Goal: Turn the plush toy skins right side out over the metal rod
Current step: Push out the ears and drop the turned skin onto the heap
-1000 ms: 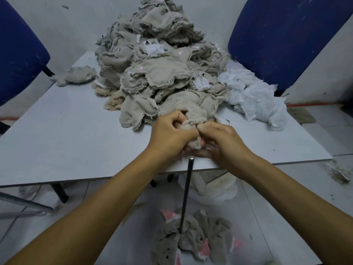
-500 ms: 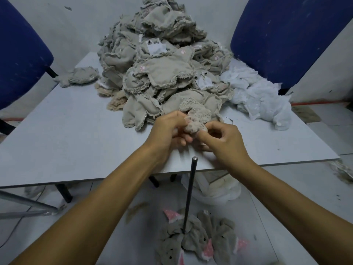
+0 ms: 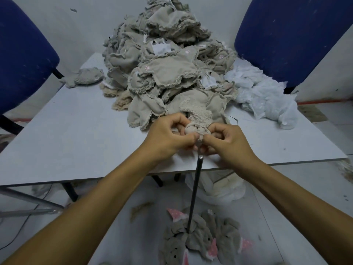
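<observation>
- Head view, looking down over both forearms toward a pale grey bench.
- Left hand: fingers curled, pinching the near edge of a small beige plush skin.
- Right hand: fingers likewise curled, pinching the same skin from the other side. Thumb tips of both hands nearly meet at the bunched fabric.
- Skin sits between the two hands, above the bench's front edge; fuzzy side shows on its far part, smoother fabric rolled at the near part.
- Metal rod: dark, thin, upright, rising from the floor in front of the bench. Its top end is just below the hands and the skin; whether it touches the fabric, cannot tell.
- Finished toys: grey plush pieces with pink ears, heaped on the floor around the rod's base.
- Pile of skins: large beige mound, frayed seams outward, at the middle and back of the bench, just behind the held skin.
- White fabric heap: on the bench to the right of the pile.
- One loose beige skin lies apart at the back left.
- Blue chairs: one at left, one at right, behind the bench.
</observation>
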`<state>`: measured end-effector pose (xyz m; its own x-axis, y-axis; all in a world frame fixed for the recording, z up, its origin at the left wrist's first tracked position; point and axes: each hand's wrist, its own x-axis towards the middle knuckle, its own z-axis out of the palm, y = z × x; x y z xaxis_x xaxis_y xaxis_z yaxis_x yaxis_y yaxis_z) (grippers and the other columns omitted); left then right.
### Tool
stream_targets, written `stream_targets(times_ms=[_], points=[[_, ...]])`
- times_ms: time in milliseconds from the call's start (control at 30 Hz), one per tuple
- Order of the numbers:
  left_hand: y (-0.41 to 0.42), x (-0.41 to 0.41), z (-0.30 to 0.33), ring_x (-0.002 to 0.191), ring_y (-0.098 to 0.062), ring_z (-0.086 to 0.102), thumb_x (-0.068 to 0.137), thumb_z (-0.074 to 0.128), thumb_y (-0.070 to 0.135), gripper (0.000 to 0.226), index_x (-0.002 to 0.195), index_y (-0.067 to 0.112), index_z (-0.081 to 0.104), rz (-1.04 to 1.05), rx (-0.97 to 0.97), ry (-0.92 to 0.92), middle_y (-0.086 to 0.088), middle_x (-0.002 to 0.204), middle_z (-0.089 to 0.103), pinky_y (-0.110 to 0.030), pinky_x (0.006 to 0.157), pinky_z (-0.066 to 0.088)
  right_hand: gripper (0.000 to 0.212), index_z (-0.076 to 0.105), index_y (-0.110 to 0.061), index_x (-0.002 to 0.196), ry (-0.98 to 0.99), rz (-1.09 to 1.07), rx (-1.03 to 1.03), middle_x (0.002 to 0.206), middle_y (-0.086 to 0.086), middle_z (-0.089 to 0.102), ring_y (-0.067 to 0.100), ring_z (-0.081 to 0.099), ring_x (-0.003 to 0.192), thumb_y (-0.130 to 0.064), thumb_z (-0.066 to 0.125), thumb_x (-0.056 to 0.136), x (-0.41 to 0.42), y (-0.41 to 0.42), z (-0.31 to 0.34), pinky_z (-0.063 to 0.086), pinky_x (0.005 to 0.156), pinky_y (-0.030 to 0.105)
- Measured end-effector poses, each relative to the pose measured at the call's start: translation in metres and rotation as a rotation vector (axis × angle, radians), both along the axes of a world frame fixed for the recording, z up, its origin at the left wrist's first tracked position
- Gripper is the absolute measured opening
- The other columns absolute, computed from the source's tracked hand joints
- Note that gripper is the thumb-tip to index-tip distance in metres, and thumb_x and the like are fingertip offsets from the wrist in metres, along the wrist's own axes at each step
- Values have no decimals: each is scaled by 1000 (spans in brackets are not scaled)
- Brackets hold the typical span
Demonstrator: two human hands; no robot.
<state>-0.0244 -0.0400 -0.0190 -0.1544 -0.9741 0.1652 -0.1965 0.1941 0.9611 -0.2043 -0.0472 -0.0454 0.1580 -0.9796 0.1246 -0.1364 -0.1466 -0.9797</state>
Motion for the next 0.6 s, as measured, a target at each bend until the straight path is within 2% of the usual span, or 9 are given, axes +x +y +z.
stream_targets(times_ms=[33, 100, 200, 333, 400, 467, 533, 600], points=[[-1, -2, -2, 63, -37, 72, 83, 75, -1, 14, 83, 5, 62, 9, 3, 26, -12, 72, 63, -37, 60, 60, 17, 64, -7, 69, 4, 11, 7, 71, 32, 65, 28, 69, 63, -6, 70, 85, 0, 1, 0, 59, 65, 36], [-3, -5, -5, 58, -30, 71, 84, 73, -2, 14, 82, 5, 61, 10, 14, 37, -3, 67, 63, -31, 54, 59, 12, 64, -8, 72, -5, 36, 38, 73, 30, 67, 25, 68, 65, -10, 70, 82, -1, 3, 1, 59, 68, 35], [-8, -9, -9, 56, -30, 69, 85, 71, -3, 15, 80, 4, 58, 57, 24, 60, -7, 64, 62, -32, 52, 58, 11, 65, -9, 77, -24, 87, 82, 75, 24, 70, 24, 69, 72, -9, 69, 88, -5, 2, 2, 59, 79, 44], [-11, -19, -17, 52, -28, 67, 88, 65, -3, 15, 80, 4, 55, 126, 98, 133, -11, 58, 62, -31, 45, 53, 21, 63, -16, 71, 130, -3, -7, 63, 6, 68, 27, 72, 71, -27, 72, 87, -1, 0, -2, 59, 81, 51], [-12, -20, -18, 53, -28, 65, 91, 64, 2, 12, 82, 3, 57, 124, 124, 147, -16, 61, 64, -29, 45, 50, 29, 63, -13, 71, 189, -64, -46, 60, 5, 68, 29, 72, 70, -35, 72, 88, 1, -1, -3, 58, 76, 53], [-14, -15, -15, 55, -23, 62, 94, 64, 7, 11, 83, 6, 61, 60, 122, 122, -13, 65, 66, -26, 46, 45, 36, 63, -9, 72, 178, -93, -43, 62, 11, 68, 32, 71, 70, -41, 72, 86, 1, -2, 0, 58, 73, 55], [-15, -4, -12, 62, -23, 55, 95, 60, 9, 12, 85, 9, 65, -26, 124, 86, -9, 72, 65, -30, 53, 41, 35, 64, -8, 72, 127, -92, -1, 63, 11, 69, 29, 72, 67, -40, 72, 83, 1, -4, 2, 59, 74, 56], [-16, 8, -7, 62, -19, 54, 94, 59, 6, 11, 87, 9, 67, -91, 130, 41, -5, 73, 63, -33, 57, 43, 30, 66, -8, 72, 55, -57, 63, 65, 12, 71, 30, 73, 68, -34, 74, 82, -1, -6, 4, 60, 77, 56]])
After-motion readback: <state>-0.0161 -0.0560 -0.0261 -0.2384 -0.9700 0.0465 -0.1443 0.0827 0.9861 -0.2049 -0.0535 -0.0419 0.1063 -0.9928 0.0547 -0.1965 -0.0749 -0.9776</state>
